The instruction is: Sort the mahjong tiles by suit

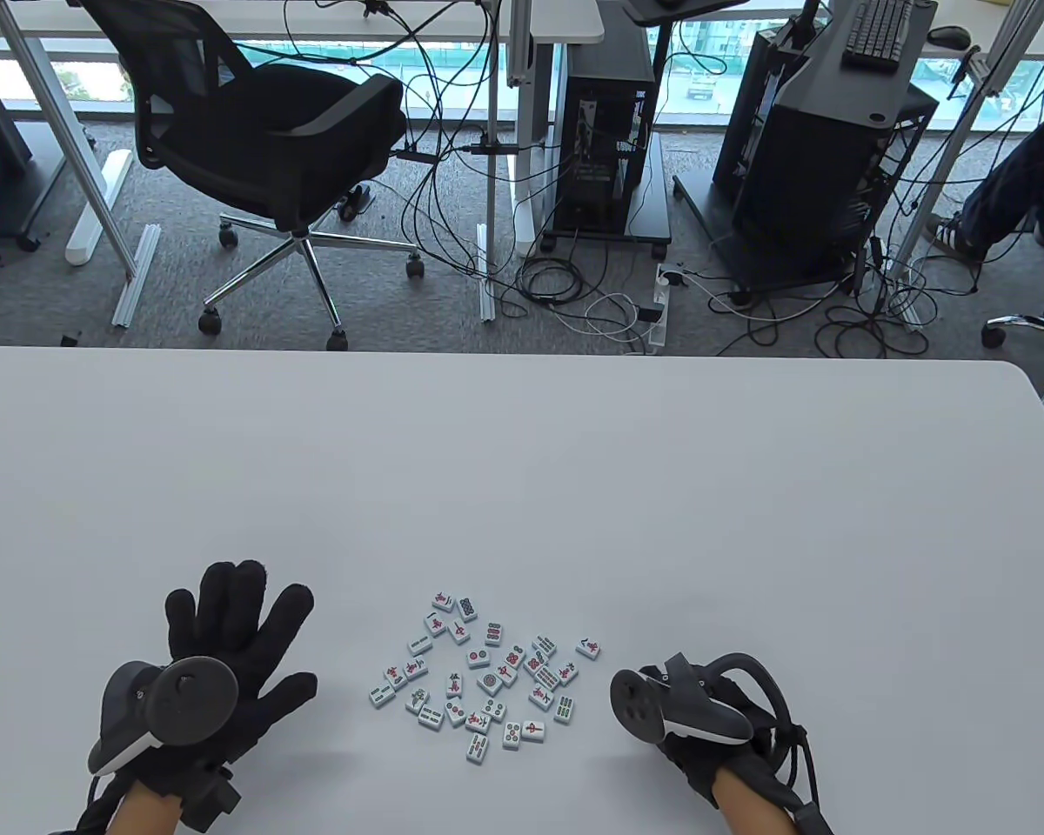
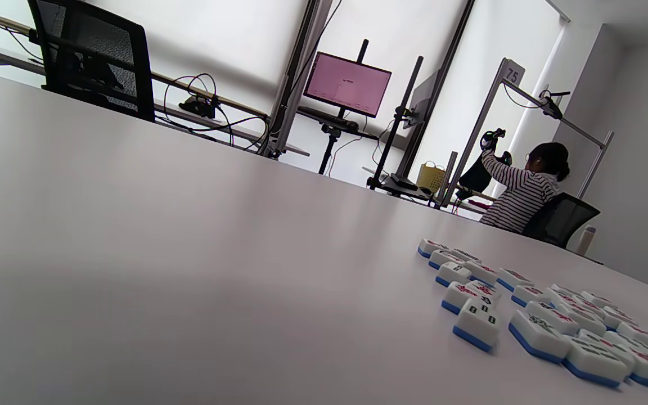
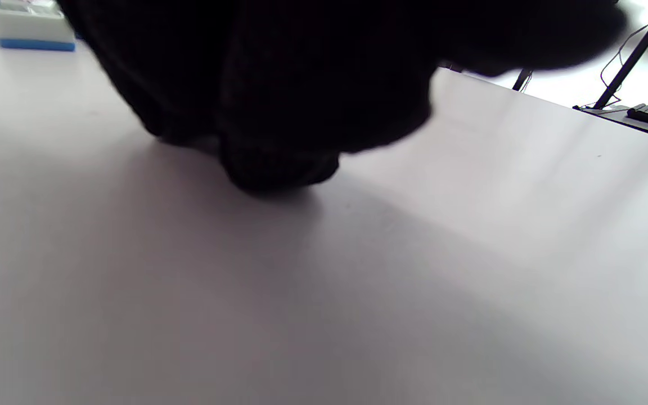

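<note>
In the table view, a loose cluster of mahjong tiles (image 1: 487, 674) was seen lying face up on the white table (image 1: 522, 487), near its front edge and between the two gloved hands. The left hand (image 1: 226, 648) was laid flat to the left of the cluster, fingers spread and straight, nothing held. The right hand (image 1: 692, 718) was set just right of the cluster, its fingers hidden under the tracker. No separate groups by suit could be made out, so the sorting was judged not yet begun. The right hand was judged the nearer, with the closest tiles lying just to its left; one outlying tile (image 1: 587, 646) lay up and to the left of it. In the left wrist view, the tiles (image 2: 549, 320) were shown low at the right, blue-backed and flat on the table, with no finger of that hand in sight. In the right wrist view, the dark glove (image 3: 279, 90) filled the top, its curled fingers apparently resting on the table and holding nothing visible; whether it was truly clenched could not be told. One tile (image 3: 31, 28) was glimpsed at the upper left.
</note>
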### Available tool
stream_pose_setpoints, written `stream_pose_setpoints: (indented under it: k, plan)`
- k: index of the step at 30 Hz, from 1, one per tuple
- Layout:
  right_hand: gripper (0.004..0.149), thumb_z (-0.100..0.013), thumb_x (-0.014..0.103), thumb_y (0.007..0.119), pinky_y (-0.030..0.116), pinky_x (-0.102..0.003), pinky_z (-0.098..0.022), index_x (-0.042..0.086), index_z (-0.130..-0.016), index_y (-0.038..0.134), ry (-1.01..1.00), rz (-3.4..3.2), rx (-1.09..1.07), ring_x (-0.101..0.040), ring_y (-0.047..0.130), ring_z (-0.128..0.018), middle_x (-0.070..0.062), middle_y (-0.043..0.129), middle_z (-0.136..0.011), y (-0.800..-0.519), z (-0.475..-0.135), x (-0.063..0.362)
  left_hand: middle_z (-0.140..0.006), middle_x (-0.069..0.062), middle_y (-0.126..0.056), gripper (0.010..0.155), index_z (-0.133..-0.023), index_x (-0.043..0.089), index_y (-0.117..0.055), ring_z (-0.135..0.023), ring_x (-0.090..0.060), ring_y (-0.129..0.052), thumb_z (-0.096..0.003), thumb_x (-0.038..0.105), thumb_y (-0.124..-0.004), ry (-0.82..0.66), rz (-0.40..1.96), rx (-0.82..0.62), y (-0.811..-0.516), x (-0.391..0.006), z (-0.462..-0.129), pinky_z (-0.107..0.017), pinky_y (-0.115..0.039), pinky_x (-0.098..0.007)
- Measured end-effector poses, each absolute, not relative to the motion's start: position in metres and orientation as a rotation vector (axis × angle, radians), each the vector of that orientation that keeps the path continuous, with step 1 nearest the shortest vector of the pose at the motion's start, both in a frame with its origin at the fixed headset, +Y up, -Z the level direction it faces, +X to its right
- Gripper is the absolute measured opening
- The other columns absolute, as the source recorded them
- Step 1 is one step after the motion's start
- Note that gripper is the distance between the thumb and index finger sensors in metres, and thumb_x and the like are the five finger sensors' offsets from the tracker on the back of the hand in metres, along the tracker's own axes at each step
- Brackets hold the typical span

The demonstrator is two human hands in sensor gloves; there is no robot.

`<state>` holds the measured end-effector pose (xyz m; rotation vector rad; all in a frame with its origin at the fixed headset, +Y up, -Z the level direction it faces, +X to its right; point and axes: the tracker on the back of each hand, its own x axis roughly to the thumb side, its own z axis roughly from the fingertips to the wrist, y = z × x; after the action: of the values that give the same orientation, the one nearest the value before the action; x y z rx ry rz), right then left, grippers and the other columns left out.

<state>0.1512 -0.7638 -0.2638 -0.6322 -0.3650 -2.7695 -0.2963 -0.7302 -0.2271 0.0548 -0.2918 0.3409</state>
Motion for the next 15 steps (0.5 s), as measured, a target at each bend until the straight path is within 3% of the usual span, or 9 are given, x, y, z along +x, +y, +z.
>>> stream_pose_setpoints:
  k: [5,15]
  plan:
    - [0.066,-0.041,0.041,0.083,0.084,-0.029,-0.018,0.010,-0.096,0.065,-0.311,-2.838,-0.576,-0.012,0.094,-0.022,-0.003,0.097,-0.055,-0.745,-0.265,0.146,-0.108,0.020,0.019,0.081,-0.108,0.051,-0.015,-0.104,-0.012,0.025,-0.0428,0.077,-0.054,-0.295,0.345,0.056,-0.730,-0.296,-0.227,-0.071,0.014,-0.053]
    - [0.057,-0.043,0.050,0.075,0.082,-0.029,-0.009,0.008,-0.080,0.084,-0.200,-2.884,-0.558,-0.012,0.091,-0.011,-0.004,0.100,-0.042,-0.753,-0.266,0.083,-0.108,0.020,0.018,0.080,-0.108,0.051,-0.015,-0.104,-0.012,0.025,-0.0429,0.077,-0.054,-0.300,0.347,0.050,-0.730,-0.295,-0.227,-0.071,0.013,-0.053]
